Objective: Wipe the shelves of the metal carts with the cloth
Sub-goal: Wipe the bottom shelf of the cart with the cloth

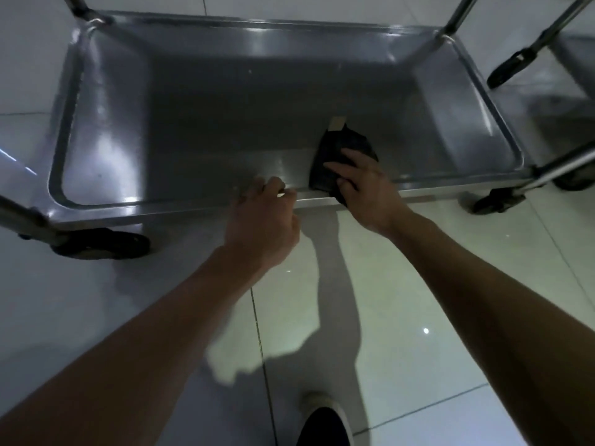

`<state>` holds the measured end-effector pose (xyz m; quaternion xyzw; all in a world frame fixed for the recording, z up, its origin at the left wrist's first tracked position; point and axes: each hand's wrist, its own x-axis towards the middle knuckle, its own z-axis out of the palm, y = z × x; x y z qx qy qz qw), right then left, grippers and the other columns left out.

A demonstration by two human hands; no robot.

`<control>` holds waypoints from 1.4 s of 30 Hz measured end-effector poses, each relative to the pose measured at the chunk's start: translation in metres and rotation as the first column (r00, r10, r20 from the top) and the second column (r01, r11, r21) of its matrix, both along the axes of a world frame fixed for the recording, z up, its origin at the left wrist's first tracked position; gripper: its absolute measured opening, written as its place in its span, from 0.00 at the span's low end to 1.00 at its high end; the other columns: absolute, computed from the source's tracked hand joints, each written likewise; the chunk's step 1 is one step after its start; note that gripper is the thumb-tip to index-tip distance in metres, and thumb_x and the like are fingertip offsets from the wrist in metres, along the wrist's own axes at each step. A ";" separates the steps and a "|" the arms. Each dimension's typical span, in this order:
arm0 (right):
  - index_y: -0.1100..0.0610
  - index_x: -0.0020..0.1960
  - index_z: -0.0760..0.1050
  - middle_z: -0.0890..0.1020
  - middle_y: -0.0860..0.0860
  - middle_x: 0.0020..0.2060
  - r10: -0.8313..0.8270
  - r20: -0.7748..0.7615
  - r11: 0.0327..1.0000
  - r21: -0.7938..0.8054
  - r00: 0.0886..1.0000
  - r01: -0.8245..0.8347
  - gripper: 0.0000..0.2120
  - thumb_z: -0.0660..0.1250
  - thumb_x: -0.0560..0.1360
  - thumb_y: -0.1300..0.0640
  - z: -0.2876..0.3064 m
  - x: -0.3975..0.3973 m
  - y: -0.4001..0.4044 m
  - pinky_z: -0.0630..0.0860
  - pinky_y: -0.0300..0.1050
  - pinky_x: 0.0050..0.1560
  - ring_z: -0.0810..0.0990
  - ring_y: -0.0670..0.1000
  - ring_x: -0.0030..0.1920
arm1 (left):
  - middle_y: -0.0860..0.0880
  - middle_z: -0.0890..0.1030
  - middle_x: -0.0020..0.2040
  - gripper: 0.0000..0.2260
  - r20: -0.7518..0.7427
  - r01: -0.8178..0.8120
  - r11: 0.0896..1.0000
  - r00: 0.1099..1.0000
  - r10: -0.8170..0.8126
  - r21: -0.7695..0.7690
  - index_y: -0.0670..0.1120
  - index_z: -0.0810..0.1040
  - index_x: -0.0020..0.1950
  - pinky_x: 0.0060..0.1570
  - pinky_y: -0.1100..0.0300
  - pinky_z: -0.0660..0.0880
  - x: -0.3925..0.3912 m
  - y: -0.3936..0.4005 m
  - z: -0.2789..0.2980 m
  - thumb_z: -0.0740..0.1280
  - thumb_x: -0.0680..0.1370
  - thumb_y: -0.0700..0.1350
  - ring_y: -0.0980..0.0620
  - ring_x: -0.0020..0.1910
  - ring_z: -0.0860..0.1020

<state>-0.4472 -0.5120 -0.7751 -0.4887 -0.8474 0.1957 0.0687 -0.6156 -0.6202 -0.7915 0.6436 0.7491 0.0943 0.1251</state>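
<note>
- One dark cloth [341, 156], crumpled, lies on the near edge of the cart shelf [225, 123], at about 4 o'clock on it.
- Right hand [363, 185]: fingers spread flat, pressing the cloth.
- Left hand [264, 217]: fingers curled on the shelf's near rim [161, 209].
- One steel shelf, rounded corners, raised lip, bare toward 9 o'clock.
- Three dark casters visible; glossy tiled floor [402, 284].
</note>
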 end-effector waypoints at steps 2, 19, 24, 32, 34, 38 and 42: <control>0.52 0.73 0.71 0.63 0.56 0.77 0.021 0.031 1.000 -0.009 0.999 -0.020 0.19 0.57 0.83 0.58 0.002 -0.001 -0.001 0.55 0.49 0.77 0.58 0.58 0.78 | 0.48 0.73 0.67 0.17 0.017 -0.027 1.000 1.000 0.027 0.003 0.50 0.78 0.66 0.71 0.39 0.63 0.002 0.002 0.000 0.62 0.78 0.48 0.43 0.73 0.66; 0.51 0.81 0.53 0.51 0.57 0.80 0.372 0.463 0.926 -0.120 0.804 -0.359 0.24 0.50 0.86 0.51 0.042 0.016 -0.002 0.52 0.53 0.77 0.51 0.58 0.80 | 0.42 0.67 0.74 0.23 -0.091 -0.044 0.962 0.996 0.020 -0.268 0.47 0.68 0.73 0.71 0.29 0.58 0.024 0.008 0.016 0.63 0.78 0.48 0.38 0.76 0.60; 0.56 0.76 0.68 0.64 0.57 0.76 0.362 0.160 0.925 0.063 0.918 -0.375 0.21 0.54 0.85 0.52 0.001 0.021 0.014 0.56 0.49 0.76 0.62 0.57 0.77 | 0.42 0.77 0.60 0.14 -0.198 -0.040 0.998 0.980 0.029 -0.051 0.45 0.81 0.58 0.64 0.36 0.68 0.035 0.042 0.008 0.64 0.76 0.49 0.38 0.62 0.74; 0.56 0.72 0.74 0.70 0.57 0.74 0.049 -0.057 0.983 0.179 0.997 -0.038 0.20 0.57 0.82 0.58 -0.015 0.109 0.055 0.61 0.54 0.74 0.64 0.59 0.76 | 0.46 0.76 0.64 0.13 -0.045 -0.029 0.996 0.998 0.033 0.079 0.51 0.82 0.59 0.61 0.44 0.69 0.103 0.076 0.002 0.63 0.77 0.49 0.41 0.63 0.74; 0.57 0.71 0.74 0.71 0.57 0.73 0.010 -0.076 0.979 0.201 0.997 0.006 0.20 0.57 0.81 0.58 -0.016 0.134 0.070 0.63 0.54 0.74 0.66 0.59 0.74 | 0.47 0.76 0.62 0.15 -0.038 0.011 0.996 0.999 -0.008 0.086 0.52 0.80 0.61 0.60 0.44 0.71 0.125 0.092 -0.003 0.62 0.78 0.50 0.42 0.62 0.75; 0.56 0.73 0.72 0.70 0.58 0.73 -0.062 -0.045 0.972 0.226 0.997 0.071 0.21 0.55 0.81 0.58 -0.018 0.177 0.098 0.64 0.52 0.74 0.67 0.57 0.74 | 0.46 0.75 0.68 0.18 0.055 0.061 0.992 0.996 -0.067 0.110 0.53 0.76 0.69 0.64 0.42 0.71 0.160 0.118 -0.002 0.60 0.80 0.53 0.42 0.67 0.72; 0.53 0.76 0.67 0.64 0.57 0.76 -0.253 0.035 0.947 0.215 0.967 0.240 0.22 0.53 0.82 0.55 -0.017 0.221 0.122 0.59 0.54 0.77 0.60 0.57 0.77 | 0.49 0.73 0.70 0.18 0.065 0.136 0.987 0.988 -0.142 0.086 0.55 0.77 0.68 0.66 0.44 0.70 0.195 0.145 0.005 0.59 0.80 0.56 0.43 0.69 0.70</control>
